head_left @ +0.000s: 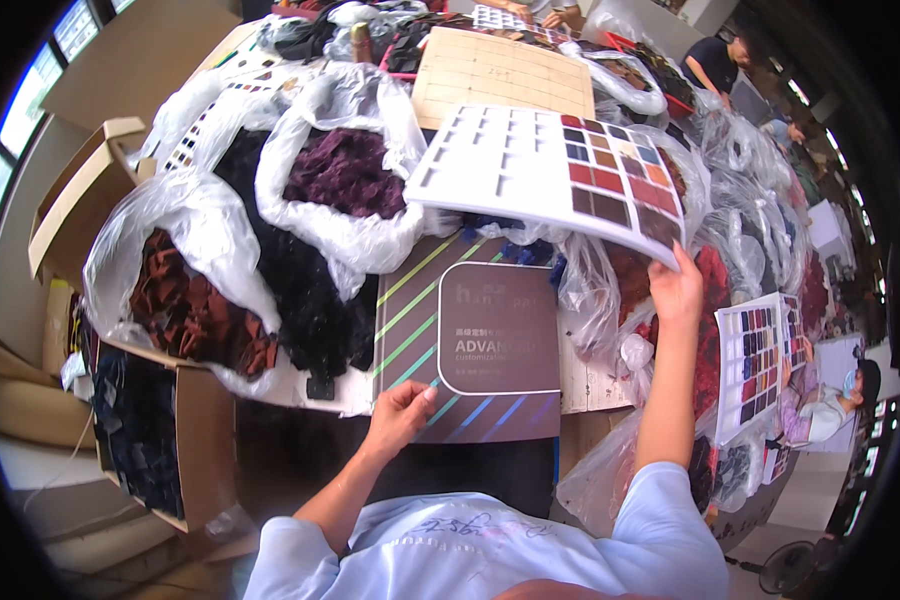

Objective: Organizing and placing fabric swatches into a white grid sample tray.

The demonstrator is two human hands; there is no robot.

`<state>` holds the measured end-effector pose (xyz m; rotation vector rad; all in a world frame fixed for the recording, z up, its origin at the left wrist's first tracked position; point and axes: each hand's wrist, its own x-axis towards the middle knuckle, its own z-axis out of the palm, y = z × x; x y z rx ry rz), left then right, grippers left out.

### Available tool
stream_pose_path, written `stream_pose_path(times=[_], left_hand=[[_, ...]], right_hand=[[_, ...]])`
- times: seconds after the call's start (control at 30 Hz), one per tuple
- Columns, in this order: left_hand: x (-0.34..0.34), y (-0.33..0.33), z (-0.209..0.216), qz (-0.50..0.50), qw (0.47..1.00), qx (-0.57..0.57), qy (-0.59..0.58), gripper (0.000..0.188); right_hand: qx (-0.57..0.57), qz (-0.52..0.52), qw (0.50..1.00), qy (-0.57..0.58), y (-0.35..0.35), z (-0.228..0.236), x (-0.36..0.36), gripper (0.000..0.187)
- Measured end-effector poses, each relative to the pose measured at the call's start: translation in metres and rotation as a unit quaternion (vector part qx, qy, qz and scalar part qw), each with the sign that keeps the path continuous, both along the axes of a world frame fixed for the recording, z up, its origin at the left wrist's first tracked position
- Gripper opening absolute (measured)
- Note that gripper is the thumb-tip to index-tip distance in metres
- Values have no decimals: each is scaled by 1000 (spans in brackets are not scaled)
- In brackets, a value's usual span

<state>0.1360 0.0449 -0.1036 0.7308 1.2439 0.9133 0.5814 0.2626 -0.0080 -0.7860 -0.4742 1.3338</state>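
My right hand (pixel 678 290) grips the near right corner of a white swatch board (pixel 495 150), which is tilted and raised over the table. Rows of red, brown and dark blue fabric swatches fill the board's right part; its left part shows bare slots. Below it lies a dark grey sample folder (pixel 495 345) with coloured diagonal stripes, reaching past the table's near edge. My left hand (pixel 403 415) is closed in a pinch over the folder's lower left part; what its fingers hold, if anything, is too small to make out.
Plastic bags hold purple scraps (pixel 345 172) and rust-brown scraps (pixel 200 305). Black scraps (pixel 295 250) lie between them. A cardboard box (pixel 195 440) stands at the left. Behind is a tan board (pixel 505 75). On the right, another person (pixel 820 400) holds a swatch board (pixel 755 360).
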Motion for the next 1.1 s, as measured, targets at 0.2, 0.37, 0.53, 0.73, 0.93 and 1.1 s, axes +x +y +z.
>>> stream_pose_path(times=[0.2, 0.37, 0.53, 0.73, 0.93, 1.1], left_hand=[[-60, -28, 31, 95, 989, 72, 87, 29], [-135, -52, 65, 213, 946, 146, 198, 27], [-233, -68, 91, 355, 820, 146, 424, 20], [-312, -52, 95, 173, 814, 61, 551, 35], [-332, -28, 78, -5, 788, 97, 607, 50], [-315, -34, 112, 77, 747, 41, 659, 45]], right_hand=[[10, 26, 1000, 10, -192, -52, 25, 46], [-42, 15, 999, 7, -298, -117, 48, 49], [-89, 133, 985, -68, -308, -151, 52, 48], [-196, 62, 903, -377, -269, -134, 44, 49], [-177, 1, 788, -589, -220, -104, 35, 47], [-94, 64, 818, -565, -171, -73, -76, 45]])
